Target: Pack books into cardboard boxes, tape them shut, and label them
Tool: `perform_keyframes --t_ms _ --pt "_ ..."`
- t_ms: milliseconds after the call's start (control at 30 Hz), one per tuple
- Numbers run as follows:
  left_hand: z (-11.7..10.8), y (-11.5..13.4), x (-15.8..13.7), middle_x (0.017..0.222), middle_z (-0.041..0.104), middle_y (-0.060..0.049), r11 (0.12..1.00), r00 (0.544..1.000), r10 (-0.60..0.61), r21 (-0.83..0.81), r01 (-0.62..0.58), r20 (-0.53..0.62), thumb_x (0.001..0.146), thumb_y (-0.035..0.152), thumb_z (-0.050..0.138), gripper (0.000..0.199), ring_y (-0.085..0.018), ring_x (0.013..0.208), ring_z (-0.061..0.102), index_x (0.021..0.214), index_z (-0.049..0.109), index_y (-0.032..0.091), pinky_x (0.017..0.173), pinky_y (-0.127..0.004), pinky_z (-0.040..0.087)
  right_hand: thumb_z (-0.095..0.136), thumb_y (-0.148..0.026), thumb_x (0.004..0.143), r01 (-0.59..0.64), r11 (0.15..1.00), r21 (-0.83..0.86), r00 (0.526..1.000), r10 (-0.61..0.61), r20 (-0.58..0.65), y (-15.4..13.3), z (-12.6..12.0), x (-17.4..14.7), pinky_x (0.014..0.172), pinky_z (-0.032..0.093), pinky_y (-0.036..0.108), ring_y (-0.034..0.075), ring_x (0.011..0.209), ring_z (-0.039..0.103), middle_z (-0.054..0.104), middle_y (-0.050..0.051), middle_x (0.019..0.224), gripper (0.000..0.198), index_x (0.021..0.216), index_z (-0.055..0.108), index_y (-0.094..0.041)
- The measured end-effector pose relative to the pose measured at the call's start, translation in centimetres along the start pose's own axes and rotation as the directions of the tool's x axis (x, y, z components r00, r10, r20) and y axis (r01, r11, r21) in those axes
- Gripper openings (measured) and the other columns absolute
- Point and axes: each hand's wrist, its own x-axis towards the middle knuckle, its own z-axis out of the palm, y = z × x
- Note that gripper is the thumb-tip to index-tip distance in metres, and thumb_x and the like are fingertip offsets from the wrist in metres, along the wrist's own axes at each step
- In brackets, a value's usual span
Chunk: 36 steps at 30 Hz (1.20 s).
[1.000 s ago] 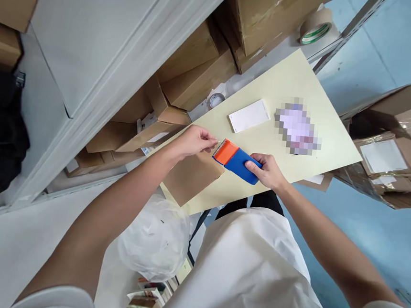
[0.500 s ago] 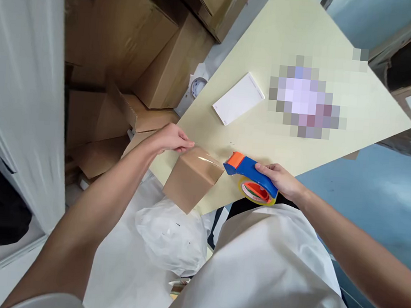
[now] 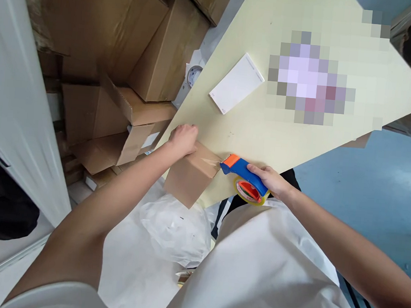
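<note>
A small brown cardboard box sits at the near corner of the cream table. Against its far left edge is my left hand, fingers curled over the box; the fingertips are partly hidden. In my right hand is a blue and orange tape dispenser, with a roll of clear tape hanging below the grip. Its orange head is beside the right corner of the box. A shiny strip of clear tape lies across the top near that corner.
A flat white box lies on the table, beside a pixelated patch. Opened and stacked cartons fill the left side, near a tape roll. A white plastic bag bulges below the table corner.
My left hand has gone from a pinch at the box's far corner to curled fingers against its edge. The dispenser has shifted slightly left, closer to the box corner.
</note>
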Motion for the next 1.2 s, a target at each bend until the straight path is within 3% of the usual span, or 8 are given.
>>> perform_keyframes --t_ms 400,533,600,667,800,933,1067,1200 --pt "3.1 -4.3 -0.8 0.108 0.064 -0.013 0.950 0.991 -0.134 -0.286 0.125 -0.014 0.064 0.060 0.064 0.065 -0.032 0.103 0.057 0.114 0.058 0.019 0.079 -0.038 0.046 0.065 -0.054 0.075 0.044 0.998 -0.049 0.998 -0.042 0.042 1.8 0.5 0.0 0.046 0.051 0.025 0.016 0.052 0.064 0.072 0.005 0.066 0.038 0.073 0.071 -0.016" --pt "3.4 -3.5 -3.4 0.131 0.053 -0.013 0.924 0.935 0.293 -0.193 -0.331 -0.200 0.066 0.062 0.062 0.075 -0.033 0.123 0.044 0.126 0.052 0.019 0.100 -0.042 0.033 0.065 -0.051 0.076 0.006 0.999 -0.041 1.000 -0.005 0.026 1.8 0.4 -0.2 0.054 0.055 0.028 0.018 0.062 0.067 0.074 0.006 0.074 0.035 0.080 0.071 -0.017" --pt "4.0 -3.0 -4.5 0.139 0.046 -0.013 0.823 0.833 0.533 -0.134 -0.552 -0.149 0.058 0.062 0.068 0.084 -0.034 0.131 0.036 0.129 0.050 0.019 0.106 -0.042 0.026 0.065 -0.050 0.077 0.008 1.000 -0.022 0.999 -0.007 0.041 1.9 0.2 -0.3 0.059 0.057 0.030 0.020 0.067 0.068 0.074 0.007 0.078 0.034 0.084 0.071 -0.018" --pt "4.8 -2.8 -5.1 0.140 0.046 -0.013 0.777 0.787 0.612 -0.125 -0.618 -0.085 0.055 0.059 0.071 0.087 -0.033 0.132 0.035 0.129 0.050 0.020 0.107 -0.040 0.024 0.064 -0.050 0.078 0.015 1.000 -0.010 0.998 -0.014 0.061 1.7 0.0 -0.3 0.063 0.057 0.031 0.021 0.071 0.069 0.074 0.007 0.081 0.033 0.087 0.071 -0.018" --pt "5.8 -3.4 -5.2 0.138 0.049 -0.011 0.852 0.866 0.495 -0.151 -0.501 -0.076 0.058 0.058 0.070 0.087 -0.030 0.127 0.043 0.132 0.044 0.023 0.104 -0.037 0.029 0.056 -0.046 0.085 0.056 0.998 0.013 0.987 -0.057 0.151 -0.4 -0.1 -0.1 0.073 0.058 0.034 0.022 0.083 0.069 0.074 0.005 0.095 0.031 0.099 0.068 -0.022" --pt "6.0 -5.1 -5.3 0.131 0.055 -0.009 0.914 0.939 0.317 -0.220 -0.340 -0.136 0.056 0.062 0.070 0.096 -0.032 0.118 0.051 0.138 0.037 0.024 0.097 -0.038 0.035 0.047 -0.048 0.089 0.080 0.994 -0.077 0.970 -0.060 0.235 -6.2 0.8 1.3 0.072 0.058 0.039 0.025 0.084 0.069 0.073 0.007 0.092 0.036 0.098 0.067 -0.019" --pt "6.5 -6.5 -5.1 0.130 0.057 -0.007 0.916 0.972 0.162 -0.341 -0.213 -0.173 0.056 0.065 0.068 0.092 -0.032 0.115 0.053 0.135 0.043 0.026 0.094 -0.037 0.038 0.050 -0.049 0.088 0.091 0.978 -0.188 0.979 -0.054 0.196 -11.7 2.0 2.8 0.065 0.057 0.042 0.027 0.077 0.069 0.072 0.009 0.082 0.038 0.094 0.066 -0.015" --pt "7.2 -6.8 -4.6 0.127 0.059 -0.006 0.883 0.979 0.050 -0.450 -0.135 -0.195 0.054 0.064 0.070 0.088 -0.032 0.115 0.053 0.132 0.049 0.027 0.095 -0.038 0.038 0.048 -0.049 0.088 0.074 0.972 -0.224 0.990 -0.045 0.133 -11.7 2.4 2.2 0.065 0.057 0.042 0.027 0.077 0.068 0.072 0.009 0.084 0.039 0.097 0.066 -0.016"
